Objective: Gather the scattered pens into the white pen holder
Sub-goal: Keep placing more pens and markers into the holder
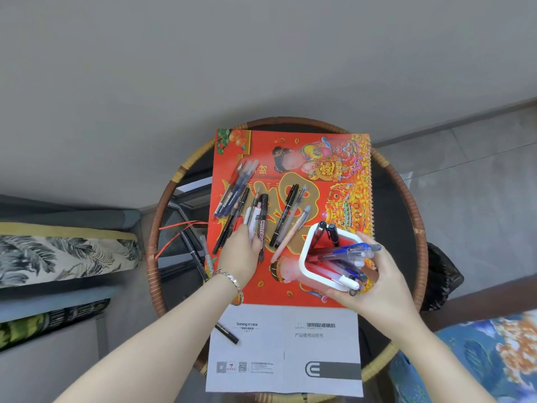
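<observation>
The white pen holder (305,257) is tilted on its side above the red calendar (290,289), gripped by my right hand (374,277). Several pens stick out of it toward the right. My left hand (239,254) rests palm down on a cluster of pens, its fingers over a whiteboard marker (263,225) and a white pen (247,215); I cannot tell whether it grips them. More pens (232,190) lie at the calendar's upper left. A black pen (283,219) and a peach pen (286,238) lie in the middle. Two dark pens (193,253) rest on the glass at left.
A round glass table with a rattan rim (418,228) carries everything. A white manual (284,350) lies at the front, with a black pen (226,333) on its left edge. Red cord (174,228) trails left. Cushioned seats stand at the left and at the lower right.
</observation>
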The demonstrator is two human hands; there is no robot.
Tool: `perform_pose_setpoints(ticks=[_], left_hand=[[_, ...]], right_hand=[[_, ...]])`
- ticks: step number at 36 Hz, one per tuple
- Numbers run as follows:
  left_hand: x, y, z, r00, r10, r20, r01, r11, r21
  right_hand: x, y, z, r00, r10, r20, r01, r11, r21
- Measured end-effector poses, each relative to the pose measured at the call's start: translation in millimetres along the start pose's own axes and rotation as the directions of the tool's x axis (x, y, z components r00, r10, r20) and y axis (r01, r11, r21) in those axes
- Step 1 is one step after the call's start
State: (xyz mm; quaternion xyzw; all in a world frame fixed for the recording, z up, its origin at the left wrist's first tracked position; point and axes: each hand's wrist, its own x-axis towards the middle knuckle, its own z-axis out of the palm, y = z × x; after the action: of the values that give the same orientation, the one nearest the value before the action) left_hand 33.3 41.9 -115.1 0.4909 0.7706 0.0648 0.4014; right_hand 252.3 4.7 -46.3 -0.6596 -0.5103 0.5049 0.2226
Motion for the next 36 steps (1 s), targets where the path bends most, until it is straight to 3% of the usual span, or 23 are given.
perform_pose_setpoints(ticks=[6, 13, 17, 22, 29, 32, 34, 36], left_hand=[[11, 19, 7, 0.993, -0.055, -0.101, 0.039, 0.988, -0.147], [18, 14, 18, 0.981, -0.076, -0.177, 0.058, 0.993, -0.106], [9, 15, 16, 0.98, -0.097, -0.173, 0.039, 0.949, -0.313], [-24, 40, -15, 0.989, -0.048, -0.143, -0.042, 0.824, -0.566], [-77, 72, -64, 0.952, 0.229, -0.205, -0.296, 0.501, -0.813], [-87, 75, -61, 0.934, 0.292, -0.206, -0.299, 0.323, -0.898], [-93, 77, -51, 0.935, 0.282, -0.217, -0.299, 0.294, -0.908], [-97, 77, -38, 0.942, 0.248, -0.227, -0.303, 0.335, -0.892]], right_hand=[[-5, 7, 5, 1.0, 0.004, 0.001, -0.004, 1.0, -0.005], [-8, 17, 3, 1.0, 0.022, -0.007, -0.022, 1.0, 0.02], [-9, 15, 0, 1.0, 0.017, -0.007, -0.017, 1.0, 0.002], [-10, 4, -5, 1.0, -0.001, -0.01, 0.002, 1.0, 0.01], [-9, -7, -4, 1.0, -0.03, 0.001, 0.03, 0.999, -0.011], [-9, -10, 1, 0.998, -0.059, 0.007, 0.059, 0.998, -0.014], [-9, -11, 4, 0.997, -0.076, 0.027, 0.076, 0.997, 0.004], [-10, -14, 8, 0.997, -0.075, 0.014, 0.075, 0.997, 0.019]])
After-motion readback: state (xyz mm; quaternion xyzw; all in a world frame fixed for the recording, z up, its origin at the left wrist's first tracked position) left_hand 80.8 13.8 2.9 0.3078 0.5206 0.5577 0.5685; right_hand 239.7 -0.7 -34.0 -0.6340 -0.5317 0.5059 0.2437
